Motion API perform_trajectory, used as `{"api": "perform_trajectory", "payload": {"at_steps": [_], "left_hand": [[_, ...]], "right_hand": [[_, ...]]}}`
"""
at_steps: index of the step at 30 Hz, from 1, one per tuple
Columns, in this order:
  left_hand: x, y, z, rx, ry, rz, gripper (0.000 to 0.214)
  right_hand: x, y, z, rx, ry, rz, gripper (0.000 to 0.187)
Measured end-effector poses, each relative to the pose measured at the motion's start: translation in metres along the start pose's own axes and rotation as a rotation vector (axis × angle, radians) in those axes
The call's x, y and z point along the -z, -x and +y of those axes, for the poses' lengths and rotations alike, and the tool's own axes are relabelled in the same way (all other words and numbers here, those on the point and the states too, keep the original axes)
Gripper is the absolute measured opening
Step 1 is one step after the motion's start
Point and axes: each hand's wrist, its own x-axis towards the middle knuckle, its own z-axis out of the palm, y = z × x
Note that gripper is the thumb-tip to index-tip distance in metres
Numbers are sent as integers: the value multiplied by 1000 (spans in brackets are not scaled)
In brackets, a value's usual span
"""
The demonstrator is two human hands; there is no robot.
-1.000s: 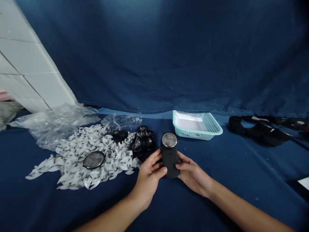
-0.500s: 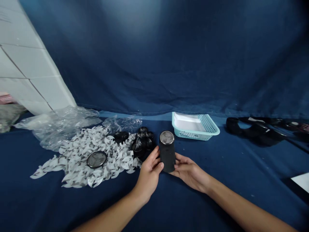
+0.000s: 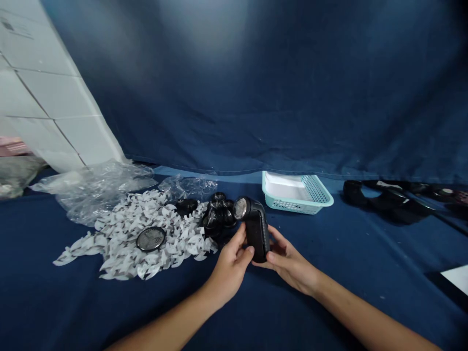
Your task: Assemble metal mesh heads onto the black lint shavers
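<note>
Both my hands hold a black lint shaver upright above the blue cloth. Its round metal mesh head faces left. My left hand grips the lower left side with thumb and fingers closed on the body. My right hand cups the lower right side from behind. Just left of the shaver lies a cluster of black round mesh caps. A single round mesh foil rests on a heap of white paper slips.
Crumpled clear plastic bags lie at the back left beside a white tiled wall. A teal basket stands behind the shaver. Black parts line the back right. A white sheet shows at the right edge.
The shaver has been turned in my hands: its mesh head pointed up toward the camera before and now faces left. Both hands stay on its lower body.
</note>
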Motion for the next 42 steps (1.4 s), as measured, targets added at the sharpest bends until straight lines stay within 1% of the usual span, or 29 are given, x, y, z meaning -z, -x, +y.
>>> {"api": "perform_trajectory", "payload": {"at_steps": [3,6,8,12,16,21,26,31,38,42], "left_hand": [[1,3,-2,-35,-116,-21,64],[2,5,-5,-8,-215,-35,67],[2,5,-5,13,-239,-58,69],[2,3,-2,66,-175,-75,71],[2,3,2,53,-47,-73,68],[1,5,3,53,-50,-66,67],[-3,7,8,-12,-188,-20,64],[-6,10,13,-97,-332,35,60],[-7,13,11,-170,-504,27,63],[-8,16,8,-205,-529,43,62]], "right_hand": [[1,0,2,9,18,12,71],[3,-1,3,0,21,15,68],[4,-1,2,4,13,12,66],[0,-1,1,9,4,32,68],[-5,-1,1,32,44,64,69],[-6,0,4,84,135,83,69],[-9,2,3,90,235,92,75],[-12,4,2,82,259,112,78],[-9,3,8,82,291,168,72],[-11,4,7,112,317,121,69]]}}
